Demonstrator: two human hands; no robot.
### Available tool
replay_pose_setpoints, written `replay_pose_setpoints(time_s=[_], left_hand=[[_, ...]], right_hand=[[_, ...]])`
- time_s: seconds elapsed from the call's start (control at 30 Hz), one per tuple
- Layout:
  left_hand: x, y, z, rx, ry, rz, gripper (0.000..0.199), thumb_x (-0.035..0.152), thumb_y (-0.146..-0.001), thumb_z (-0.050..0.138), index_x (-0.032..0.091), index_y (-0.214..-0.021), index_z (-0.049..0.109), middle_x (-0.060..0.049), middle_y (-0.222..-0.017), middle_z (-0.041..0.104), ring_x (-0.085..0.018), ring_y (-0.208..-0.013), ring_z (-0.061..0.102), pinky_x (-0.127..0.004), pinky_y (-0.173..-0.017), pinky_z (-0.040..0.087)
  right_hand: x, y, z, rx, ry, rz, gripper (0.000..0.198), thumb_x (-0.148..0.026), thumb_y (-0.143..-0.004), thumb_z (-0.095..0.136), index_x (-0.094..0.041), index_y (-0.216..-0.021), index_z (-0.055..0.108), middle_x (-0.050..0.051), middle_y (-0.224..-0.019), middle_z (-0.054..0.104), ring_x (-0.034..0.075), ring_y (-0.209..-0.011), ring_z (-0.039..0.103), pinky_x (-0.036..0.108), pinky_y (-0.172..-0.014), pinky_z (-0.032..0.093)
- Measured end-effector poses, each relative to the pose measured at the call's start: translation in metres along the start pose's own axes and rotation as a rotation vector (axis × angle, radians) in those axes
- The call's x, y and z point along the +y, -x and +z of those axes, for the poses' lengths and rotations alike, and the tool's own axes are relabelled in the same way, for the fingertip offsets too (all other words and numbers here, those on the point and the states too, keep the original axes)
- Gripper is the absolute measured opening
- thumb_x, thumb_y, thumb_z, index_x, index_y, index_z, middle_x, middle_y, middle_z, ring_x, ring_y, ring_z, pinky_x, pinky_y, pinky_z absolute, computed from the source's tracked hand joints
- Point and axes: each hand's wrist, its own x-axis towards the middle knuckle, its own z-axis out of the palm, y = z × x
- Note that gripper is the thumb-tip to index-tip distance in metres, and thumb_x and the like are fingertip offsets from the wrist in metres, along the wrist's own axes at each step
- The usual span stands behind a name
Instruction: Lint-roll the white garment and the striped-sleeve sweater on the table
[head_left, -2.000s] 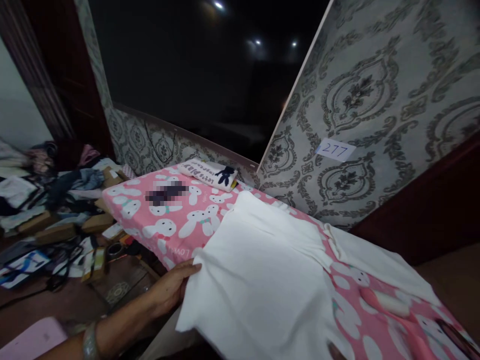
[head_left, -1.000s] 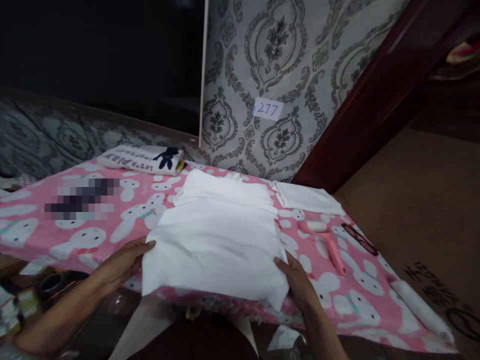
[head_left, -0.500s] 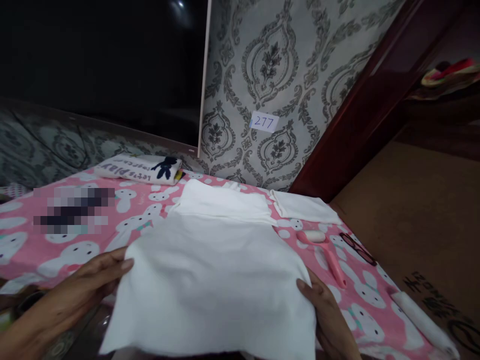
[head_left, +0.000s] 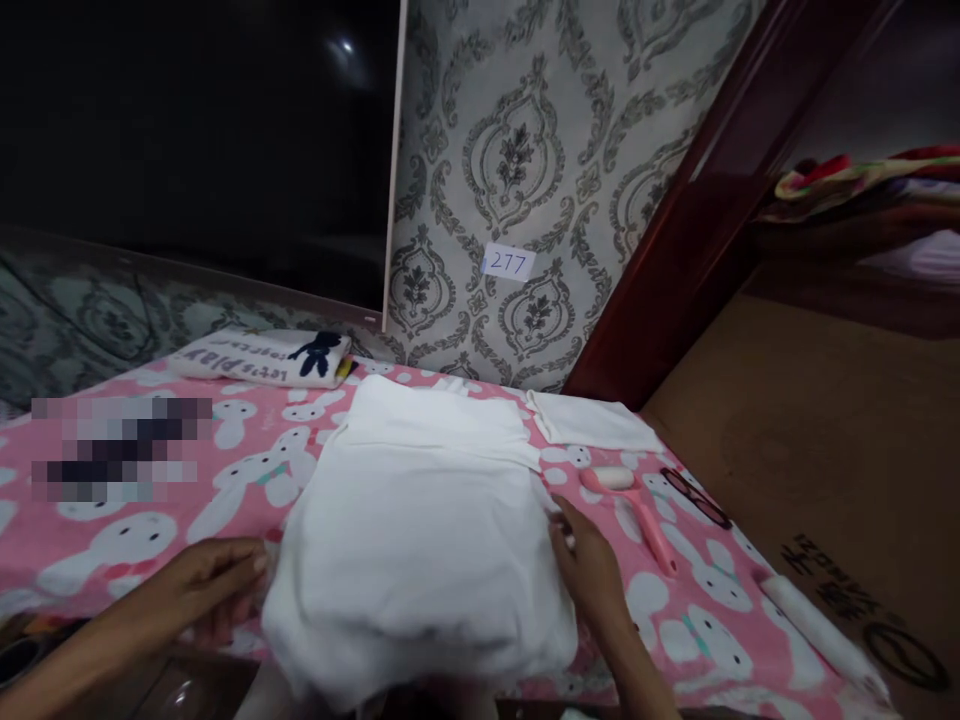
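A white garment lies over the bed-like pink cover in front of me, its far part folded into a flat band and its near part hanging in a blurred, rounded bulge. My left hand is at its left side, fingers pinched on the cloth edge. On the opposite side, my right hand grips the right edge, with a bit of white showing between thumb and fingers. The fingertips beneath the fabric are partly hidden.
The pink rabbit-print cover bears a folded white cloth, a pink lint roller, dark-rimmed glasses, a white roll and a folded printed garment. A large screen hangs behind; a cardboard box stands right.
The garment's near part has drawn in from a wide spread sheet to a narrower, rounded shape. My right hand has moved left and slightly up; my left has dropped slightly. The view has shifted slightly.
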Motion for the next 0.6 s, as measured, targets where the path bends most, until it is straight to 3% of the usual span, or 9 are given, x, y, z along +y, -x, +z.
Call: replay_pose_setpoints(time_s=[0.13,0.23,0.3,0.47,0.6], left_hand=[[0.027,-0.019,0.000,0.088,0.001,0.106,0.067,0.087,-0.057,0.059,0.021,-0.069,0.058,0.003,-0.052,0.058,-0.013,-0.046,0.052,-0.023,-0.045,0.036],[0.050,-0.037,0.012,0.059,-0.058,0.188,0.058,0.077,-0.063,0.060,0.020,-0.073,0.059,0.000,-0.061,0.061,-0.016,-0.055,0.057,-0.025,-0.049,0.040],[0.059,-0.052,0.020,0.035,-0.104,0.217,0.050,0.070,-0.068,0.058,0.020,-0.075,0.059,-0.001,-0.067,0.062,-0.017,-0.061,0.059,-0.025,-0.052,0.041],[0.072,-0.090,0.030,0.025,-0.287,0.316,0.035,0.054,-0.077,0.050,0.020,-0.073,0.059,-0.002,-0.071,0.064,-0.018,-0.068,0.059,-0.026,-0.060,0.041],[0.088,-0.122,0.037,0.063,-0.461,0.437,0.026,0.040,-0.083,0.048,0.021,-0.073,0.062,-0.002,-0.074,0.066,-0.019,-0.073,0.059,-0.028,-0.067,0.041]], right_hand=[[-0.037,-0.050,0.042,-0.118,0.151,-0.218,0.047,-0.017,-0.084,0.049,-0.017,-0.128,0.064,0.012,-0.121,0.068,0.026,-0.115,0.059,0.040,-0.098,0.048],[-0.071,-0.089,0.077,-0.264,0.164,-0.252,0.047,-0.008,-0.082,0.053,-0.016,-0.127,0.064,0.012,-0.129,0.065,0.026,-0.125,0.051,0.039,-0.107,0.041],[-0.085,-0.111,0.097,-0.292,0.120,-0.234,0.045,-0.004,-0.079,0.056,-0.014,-0.121,0.067,0.014,-0.126,0.066,0.028,-0.126,0.049,0.039,-0.106,0.040],[-0.085,-0.150,0.125,-0.228,-0.120,-0.137,0.017,-0.001,-0.074,0.061,-0.014,-0.077,0.070,0.015,-0.102,0.072,0.027,-0.113,0.058,0.036,-0.098,0.044],[-0.066,-0.184,0.118,-0.103,-0.476,0.052,0.017,-0.019,-0.078,0.064,-0.016,-0.062,0.061,0.000,-0.064,0.063,0.016,-0.076,0.064,0.026,-0.073,0.051]])
